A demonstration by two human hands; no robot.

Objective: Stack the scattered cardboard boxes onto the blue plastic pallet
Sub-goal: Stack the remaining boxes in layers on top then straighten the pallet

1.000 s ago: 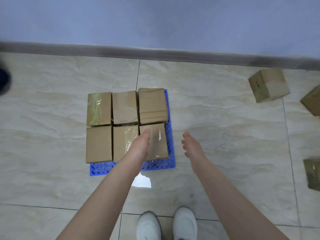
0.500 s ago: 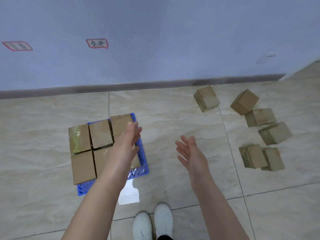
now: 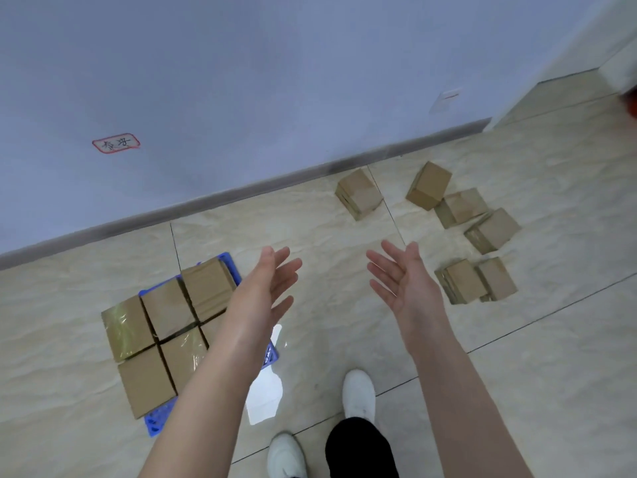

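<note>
Six cardboard boxes [image 3: 169,305] cover the blue plastic pallet [image 3: 157,420] at left, six loose boxes [image 3: 493,231] wait on the floor [image 3: 327,322] at right — left hand [image 3: 272,284] and right hand [image 3: 403,281] hover empty, fingers spread.

Your left hand [image 3: 272,288] and right hand [image 3: 403,281] are bare, and both forearms are uncovered to the frame's lower edge. You wear a plain white rounded left shoe [image 3: 286,457] and a matching white right shoe [image 3: 358,395]. A black fabric trouser leg [image 3: 358,450] covers your right shin.
</note>
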